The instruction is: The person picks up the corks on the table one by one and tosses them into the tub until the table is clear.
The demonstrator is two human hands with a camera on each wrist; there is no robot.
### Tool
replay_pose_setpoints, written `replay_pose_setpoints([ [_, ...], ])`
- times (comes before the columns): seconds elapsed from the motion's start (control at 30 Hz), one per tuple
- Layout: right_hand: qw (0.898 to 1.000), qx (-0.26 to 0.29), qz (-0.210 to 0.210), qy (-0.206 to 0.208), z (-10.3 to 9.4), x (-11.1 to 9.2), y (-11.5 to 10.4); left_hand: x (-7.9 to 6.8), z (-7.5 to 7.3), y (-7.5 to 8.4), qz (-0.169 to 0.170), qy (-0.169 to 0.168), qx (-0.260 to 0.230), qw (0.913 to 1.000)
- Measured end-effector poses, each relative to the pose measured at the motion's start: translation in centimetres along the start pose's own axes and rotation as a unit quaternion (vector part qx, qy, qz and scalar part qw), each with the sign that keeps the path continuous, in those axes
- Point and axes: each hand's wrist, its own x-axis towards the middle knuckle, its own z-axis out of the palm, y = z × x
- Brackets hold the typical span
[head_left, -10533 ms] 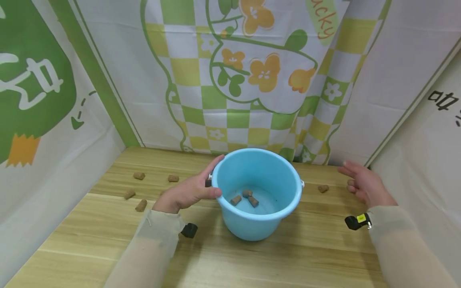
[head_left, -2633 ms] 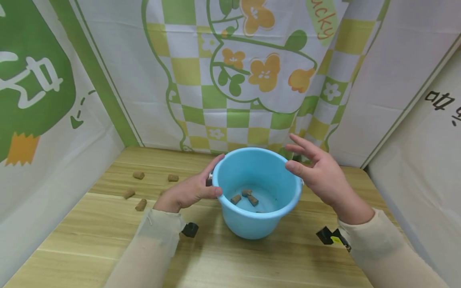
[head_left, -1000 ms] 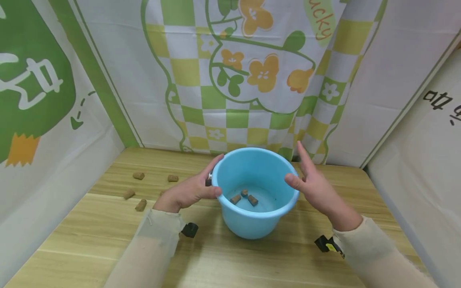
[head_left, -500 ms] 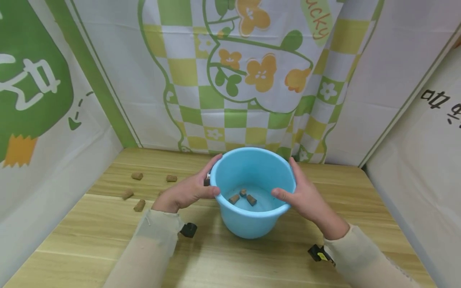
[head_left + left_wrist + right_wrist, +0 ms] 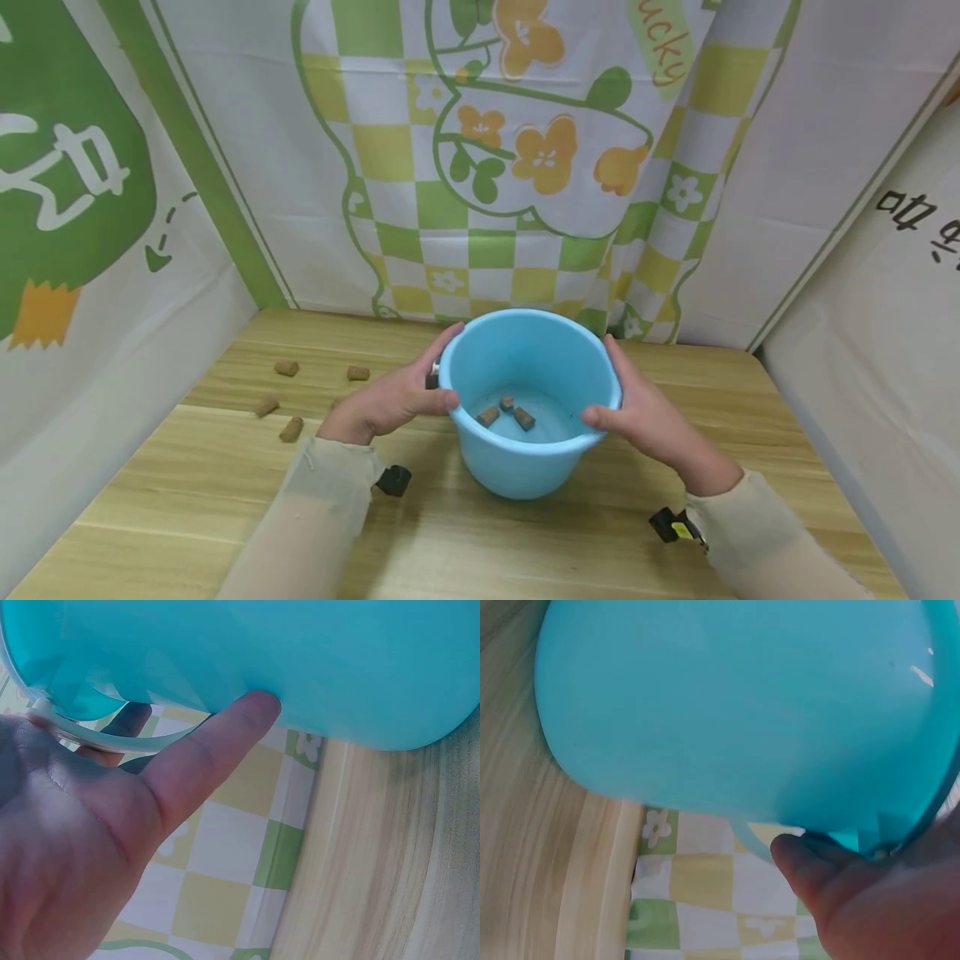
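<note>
A light blue bucket [image 5: 517, 471] stands upright on the wooden table, its mouth facing up. Inside on its floor three corks [image 5: 524, 417] are visible; the near wall hides part of that floor. My left hand [image 5: 393, 396] holds the bucket's left side, thumb at the rim and fingers along the outer wall. On the opposite side my right hand [image 5: 648, 417] grips the rim, with its thumb over the edge and the other fingers outside. The pale handle [image 5: 112, 739] hangs beside the fingers in the left wrist view.
Several more corks [image 5: 291, 429] lie scattered on the table [image 5: 187, 517] left of the bucket, one partly hidden behind the left wrist. A checked, flowered curtain [image 5: 491, 246] hangs right behind the bucket, and printed cloth walls flank the table on both sides.
The cork once lying right of the bucket is gone from there. My right hand has come left from that spot to hold the bucket's right rim; the left hand has stayed.
</note>
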Motion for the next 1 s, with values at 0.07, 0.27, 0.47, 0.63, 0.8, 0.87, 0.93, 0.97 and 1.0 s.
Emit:
replay_pose_setpoints([
  [0.07,0.999,0.034,-0.010,-0.027,-0.3,0.0,0.2,0.0,0.0,0.0,-0.001,-0.001,-0.001,1.0000],
  [0.27,0.992,0.102,-0.020,-0.075,-0.9,0.4,0.3,-0.1,-0.2,-0.1,0.001,-0.004,0.006,1.0000],
  [0.47,0.989,0.115,-0.034,-0.087,-1.1,0.4,0.7,-0.1,0.1,0.3,-0.004,-0.002,0.014,0.9999],
  [0.63,0.991,0.099,-0.024,-0.084,-1.1,0.4,0.8,-0.3,0.0,0.3,-0.004,0.001,0.007,1.0000],
  [0.8,0.994,0.078,-0.012,-0.077,-1.4,0.3,0.7,-0.3,0.0,0.1,0.001,0.000,0.006,1.0000],
  [0.87,0.994,0.072,-0.011,-0.076,-1.5,0.3,0.6,-0.3,0.1,0.1,0.000,0.007,0.013,0.9999],
  [0.93,0.994,0.070,-0.011,-0.078,-1.5,0.3,0.5,-0.5,0.2,0.2,-0.007,0.023,0.033,0.9992],
  [0.97,0.994,0.069,-0.011,-0.080,-1.5,0.3,0.5,-0.6,0.3,0.2,-0.012,0.030,0.043,0.9986],
  [1.0,0.994,0.068,-0.010,-0.082,-1.4,0.3,0.4,-0.8,0.4,0.3,-0.017,0.034,0.048,0.9981],
])
